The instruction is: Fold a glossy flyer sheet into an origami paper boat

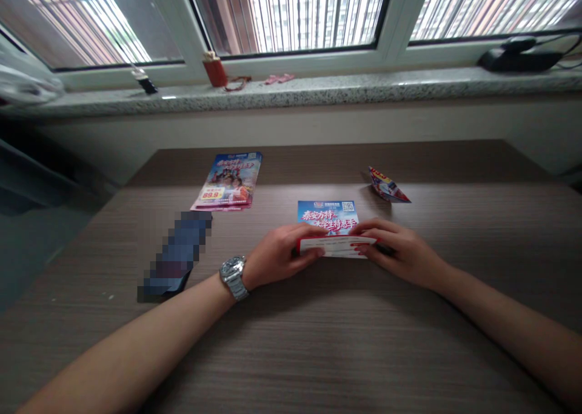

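A flyer [327,213] with a blue printed face lies before me, its near part folded up so that white backing shows toward me. My left hand [284,251] pinches the fold's left end, thumb in front and fingers behind. At the right end my right hand [395,250] grips the same fold between thumb and fingers. A silver watch [234,277] circles my left wrist. Beyond my right hand sits a small folded paper piece [387,186], printed in red and blue and standing partly upright.
A stack of matching flyers [231,180] lies at the back left of the wooden table [291,353]. Nearer, a dark pixelated object [177,253] rests on the left. Along the stone windowsill [327,91] stand a red container [215,71], a small black bottle [144,82] and a black device with cables [521,56].
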The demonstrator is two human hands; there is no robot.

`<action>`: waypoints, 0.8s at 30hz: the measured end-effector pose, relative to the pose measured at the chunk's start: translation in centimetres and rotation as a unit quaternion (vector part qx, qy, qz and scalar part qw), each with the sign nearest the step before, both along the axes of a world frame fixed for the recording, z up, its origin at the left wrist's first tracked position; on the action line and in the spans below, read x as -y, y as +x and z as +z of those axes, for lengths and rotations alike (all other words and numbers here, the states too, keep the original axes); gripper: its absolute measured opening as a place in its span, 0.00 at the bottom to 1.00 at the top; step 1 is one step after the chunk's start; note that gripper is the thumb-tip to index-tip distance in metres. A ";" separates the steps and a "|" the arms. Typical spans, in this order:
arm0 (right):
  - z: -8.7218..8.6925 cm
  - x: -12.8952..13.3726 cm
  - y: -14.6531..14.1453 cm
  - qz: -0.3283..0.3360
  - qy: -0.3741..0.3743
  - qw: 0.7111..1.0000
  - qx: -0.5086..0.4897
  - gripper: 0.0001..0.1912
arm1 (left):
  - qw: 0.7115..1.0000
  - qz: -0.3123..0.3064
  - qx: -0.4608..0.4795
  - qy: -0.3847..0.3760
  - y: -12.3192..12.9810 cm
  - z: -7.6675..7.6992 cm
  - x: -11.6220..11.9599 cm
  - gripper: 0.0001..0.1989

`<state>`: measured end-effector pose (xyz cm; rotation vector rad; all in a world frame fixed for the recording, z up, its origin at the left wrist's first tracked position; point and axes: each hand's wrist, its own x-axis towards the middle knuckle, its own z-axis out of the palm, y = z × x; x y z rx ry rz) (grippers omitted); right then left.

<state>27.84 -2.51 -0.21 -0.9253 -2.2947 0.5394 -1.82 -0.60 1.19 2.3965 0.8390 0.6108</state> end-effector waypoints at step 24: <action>-0.9 -0.6 -0.3 -0.051 0.020 0.998 0.035 0.20 | 0.994 0.071 -0.056 0.054 0.5 -0.8 -0.7 0.23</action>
